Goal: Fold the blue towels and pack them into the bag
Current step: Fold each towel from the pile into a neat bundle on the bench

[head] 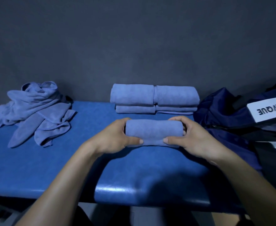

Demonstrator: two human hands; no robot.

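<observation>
A folded blue towel [153,132] sits at the middle of the blue table [52,168]. My left hand [116,137] grips its left end and my right hand [191,136] grips its right end, thumbs on the near side and fingers curled over the far side. Behind it, against the wall, stand two stacks of folded blue towels [153,98] side by side. A heap of unfolded blue towels [34,111] lies at the far left. A dark navy bag [231,115] with a white label lies at the right.
A dark grey wall closes off the back of the table. The table's front edge has a raised rounded section near me. A black strap of the bag runs down at the right edge.
</observation>
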